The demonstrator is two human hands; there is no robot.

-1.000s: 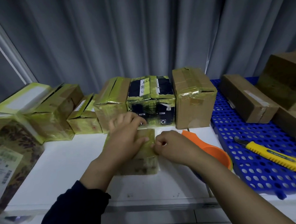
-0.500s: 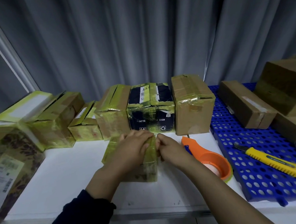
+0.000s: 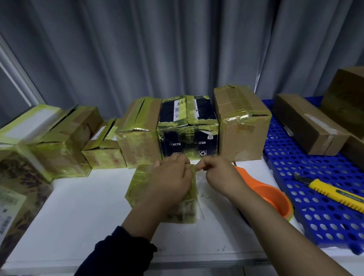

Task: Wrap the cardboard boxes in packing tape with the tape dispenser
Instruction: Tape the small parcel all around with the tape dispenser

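A small box (image 3: 137, 186) covered in yellowish tape lies on the white table (image 3: 75, 217) in front of me. My left hand (image 3: 170, 180) lies over its top, fingers curled round its far right corner. My right hand (image 3: 218, 174) sits at the box's right side and pinches the tape at that same corner. The orange tape dispenser (image 3: 270, 194) lies on the table just right of my right forearm, with no hand on it.
A row of taped boxes (image 3: 239, 124) lines the back of the table before a grey curtain. Plain brown boxes (image 3: 307, 125) stand on a blue perforated pallet (image 3: 305, 173) at the right, where a yellow utility knife (image 3: 344, 199) lies. A patterned parcel (image 3: 8, 189) sits far left.
My hands and the small box have shifted away from me, towards the row of boxes. My right hand has left the box's top edge and now pinches tape at its far right corner.
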